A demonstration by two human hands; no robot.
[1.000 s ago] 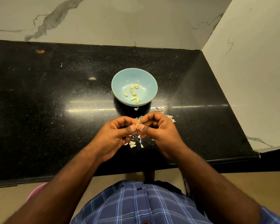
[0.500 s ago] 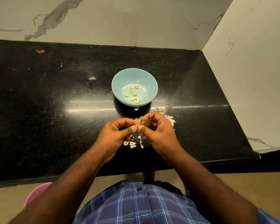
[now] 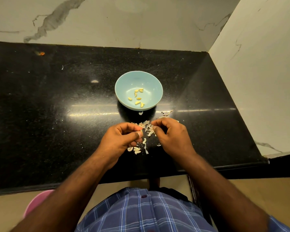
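Head view: the black worktop (image 3: 57, 131) carries a pale blue bowl (image 3: 151, 82) with a few peeled kernels (image 3: 138, 98). The left hand (image 3: 120, 139) pinches a seed (image 3: 141, 131) between thumb and forefinger, over scattered husks (image 3: 149, 130) just short of the bowl. The right hand (image 3: 172, 136) has its fingers curled, thumb to forefinger; whether they hold anything is unclear. The seed looks featherlight, slick and brittle-shelled, so it is probably best nipped gently at its edges.

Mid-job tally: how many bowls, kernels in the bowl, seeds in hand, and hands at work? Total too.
Light blue bowl: 1
Yellow kernels in it: 7
Seed pinched by the left hand: 1
Hands, counting the right hand: 2
Total: 11
Husk scraps on the counter: too small and jumbled to count.
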